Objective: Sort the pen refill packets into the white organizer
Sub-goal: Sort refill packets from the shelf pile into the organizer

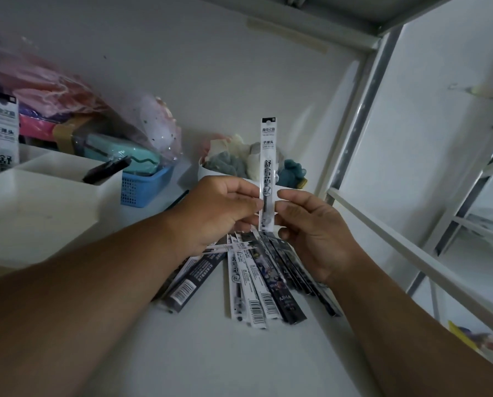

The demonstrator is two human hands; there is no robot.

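Fingers of the left hand and right hand pinch one upright packet above the pile; keep it vertical toward the organizer, far left.

Held packet: its lower part is covered by the left hand and right hand.
Packet pile: far ends hidden under both hands; small print too fine to read.
White organizer: left side cut off by the frame edge; compartment floors hidden by its walls.
Plastic bag: contents blurred, cropped at left.
Yellow item: cut off at the right edge, unidentifiable.
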